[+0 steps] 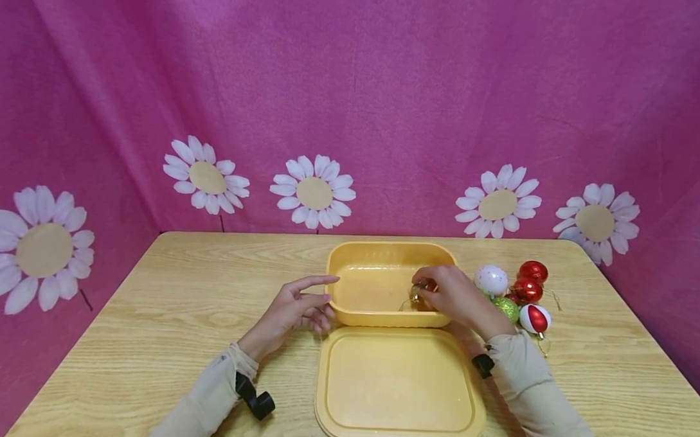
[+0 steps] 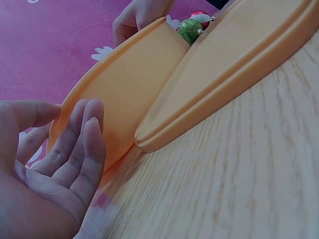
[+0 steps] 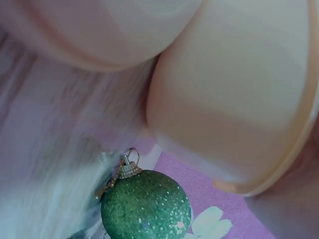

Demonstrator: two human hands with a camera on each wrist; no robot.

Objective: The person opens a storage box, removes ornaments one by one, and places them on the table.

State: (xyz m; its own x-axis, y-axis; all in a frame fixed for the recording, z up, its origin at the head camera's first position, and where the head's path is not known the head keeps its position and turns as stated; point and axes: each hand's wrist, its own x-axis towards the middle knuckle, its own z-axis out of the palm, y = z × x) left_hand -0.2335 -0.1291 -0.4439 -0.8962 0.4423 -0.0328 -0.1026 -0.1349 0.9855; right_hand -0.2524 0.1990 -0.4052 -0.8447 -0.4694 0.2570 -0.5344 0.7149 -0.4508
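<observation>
A yellow plastic box point(image 1: 375, 318) stands on the table without its lid. My right hand point(image 1: 454, 298) reaches over its right side, and its fingers pinch a shiny gold Christmas bauble point(image 1: 418, 294) low inside the box. Fingers cover part of this bauble. At the box's left rim is my left hand point(image 1: 291, 313), its index fingertip right at the edge and the other fingers loosely bent outside the wall. The matching yellow lid point(image 1: 402, 384) lies flat in front of the box. In the right wrist view, a glittery green bauble point(image 3: 147, 206) shows beside the box.
To the right of the box sit more baubles: a white one point(image 1: 491, 280), two plain red ones, including the rear one point(image 1: 533, 271), and a red-and-white one point(image 1: 535, 319). A pink curtain point(image 1: 389, 104) with daisies hangs behind the wooden table point(image 1: 208, 291).
</observation>
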